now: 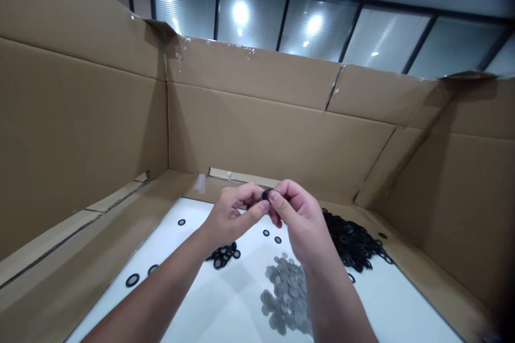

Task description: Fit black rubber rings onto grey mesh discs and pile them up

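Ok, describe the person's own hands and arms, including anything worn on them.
The left hand and right hand show no gloves. Both forearms are uncovered as far as they show, with no sleeve, watch or bracelet visible.

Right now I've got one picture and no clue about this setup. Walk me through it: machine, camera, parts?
No machine here: it's a person's bare left hand and right hand. The single view comes from a camera on their head, looking forward and down. Between their fingertips they hold a small dark piece; the fingers hide too much to show its details.

Below is a white surface inside cardboard walls. On it: a heap of black rings on the right, a spread of grey discs near the middle, and a small cluster of grey-centred rings partly behind the left forearm.
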`<action>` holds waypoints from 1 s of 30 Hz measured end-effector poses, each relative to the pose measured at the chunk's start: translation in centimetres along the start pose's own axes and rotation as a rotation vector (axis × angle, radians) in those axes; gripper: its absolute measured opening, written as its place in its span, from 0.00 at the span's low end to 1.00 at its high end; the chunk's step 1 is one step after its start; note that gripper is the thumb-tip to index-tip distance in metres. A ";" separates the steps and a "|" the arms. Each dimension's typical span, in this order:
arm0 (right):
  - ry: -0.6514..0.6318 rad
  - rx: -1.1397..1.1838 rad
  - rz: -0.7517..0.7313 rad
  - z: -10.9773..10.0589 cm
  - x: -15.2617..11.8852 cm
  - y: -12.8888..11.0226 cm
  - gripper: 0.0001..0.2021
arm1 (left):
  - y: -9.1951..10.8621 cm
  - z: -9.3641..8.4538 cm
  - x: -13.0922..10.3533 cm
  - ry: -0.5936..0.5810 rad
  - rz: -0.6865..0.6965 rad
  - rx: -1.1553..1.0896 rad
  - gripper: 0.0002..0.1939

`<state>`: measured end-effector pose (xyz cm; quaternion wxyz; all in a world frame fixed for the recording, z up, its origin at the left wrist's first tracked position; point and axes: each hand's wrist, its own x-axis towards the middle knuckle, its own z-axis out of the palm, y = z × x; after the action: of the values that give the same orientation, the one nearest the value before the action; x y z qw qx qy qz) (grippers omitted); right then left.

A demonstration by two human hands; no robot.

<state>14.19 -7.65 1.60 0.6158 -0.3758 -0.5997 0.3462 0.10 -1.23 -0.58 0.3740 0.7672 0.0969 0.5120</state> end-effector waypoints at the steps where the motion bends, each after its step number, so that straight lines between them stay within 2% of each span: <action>1: 0.013 0.003 -0.010 0.2 0.0 0.1 0.14 | -0.1 0.2 -0.1 0.040 -0.003 -0.008 0.12; 8: 0.131 0.086 -0.040 1.5 -0.1 1.0 0.11 | 0.0 1.6 -0.6 0.264 0.075 0.099 0.11; 16: 0.161 0.112 -0.049 1.9 -0.3 1.3 0.09 | 0.6 1.3 -0.5 0.266 0.136 0.161 0.11; 21: 0.082 0.136 -0.020 1.3 -0.2 1.2 0.09 | 0.6 0.1 -0.3 0.177 0.209 0.207 0.12; 26: 0.027 0.184 0.010 0.7 -0.2 0.9 0.10 | 0.2 -1.0 -0.1 0.026 0.128 0.077 0.11; 30: 0.030 0.177 0.012 0.5 -0.2 0.9 0.11 | -0.2 -1.4 0.2 -0.020 0.128 0.014 0.09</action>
<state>13.73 -7.35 0.71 0.6535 -0.3284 -0.5553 0.3959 -0.95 -0.31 -0.33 0.3360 0.7795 0.0476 0.5265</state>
